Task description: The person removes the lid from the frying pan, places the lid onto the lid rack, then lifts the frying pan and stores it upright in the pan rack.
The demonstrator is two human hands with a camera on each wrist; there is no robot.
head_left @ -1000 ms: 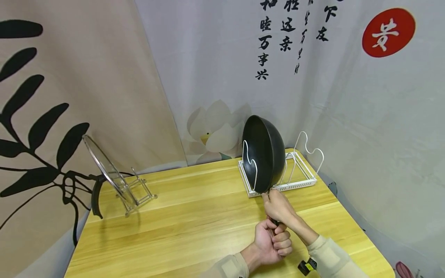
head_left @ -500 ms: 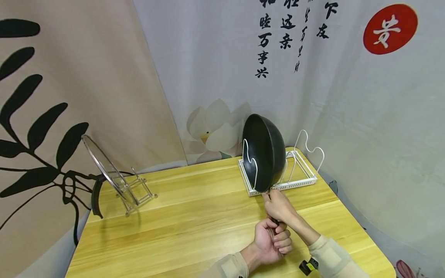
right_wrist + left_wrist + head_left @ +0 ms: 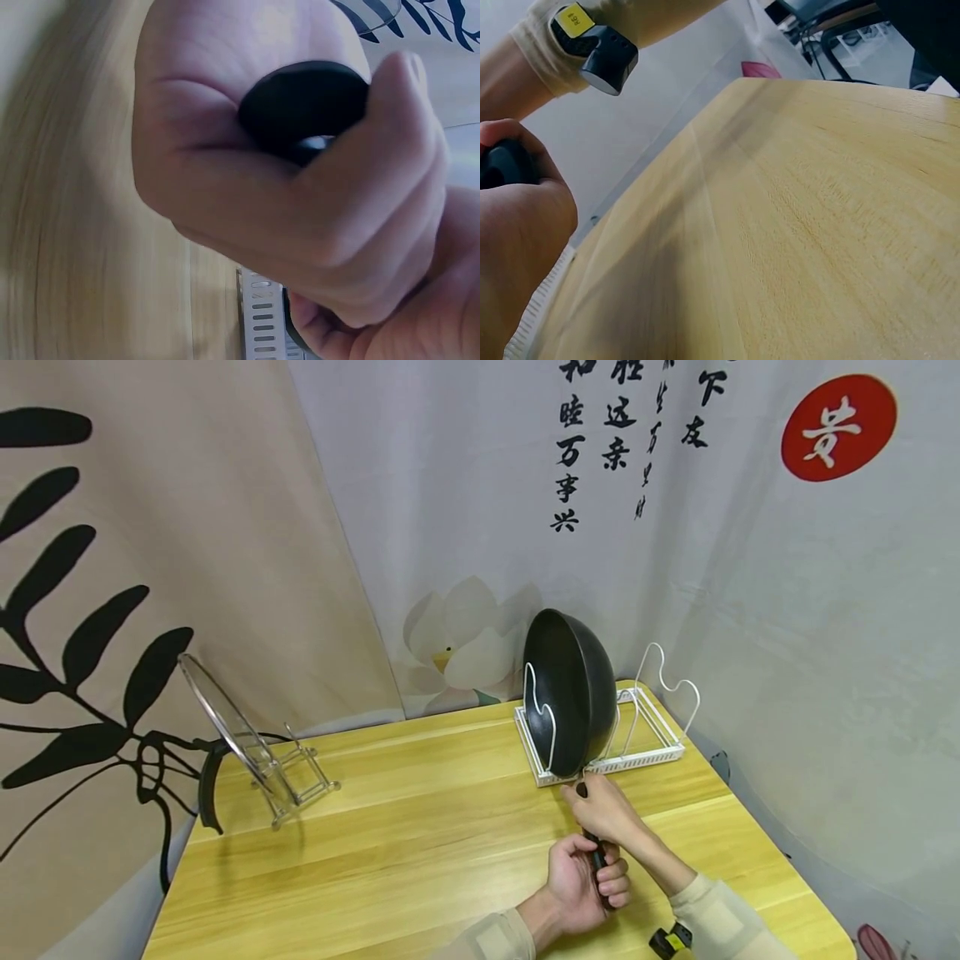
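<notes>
In the head view a black wok (image 3: 573,693) stands on its side in a white wire pan rack (image 3: 637,764), its hollow side turned left. Its handle (image 3: 597,860) points toward me. My left hand (image 3: 581,885) has its fingers curled round the handle's end, with much of the handle showing in the palm. Farther up, close to the pan, my right hand (image 3: 600,806) grips the handle between thumb and fingers. From the right wrist, the left hand (image 3: 292,202) appears large round the black handle end (image 3: 304,105). The left wrist view catches only part of that grip.
A silver wire stand (image 3: 281,785) with a tall round hoop is at the table's left. The rack's right-hand wire dividers (image 3: 667,681) hold nothing. A printed curtain (image 3: 465,485) hangs right behind the wooden table (image 3: 390,835).
Both hands have loosened on the handle: the left fingers have opened a little, and more of the black handle shows at each hand. The wok and rack stay in place.
</notes>
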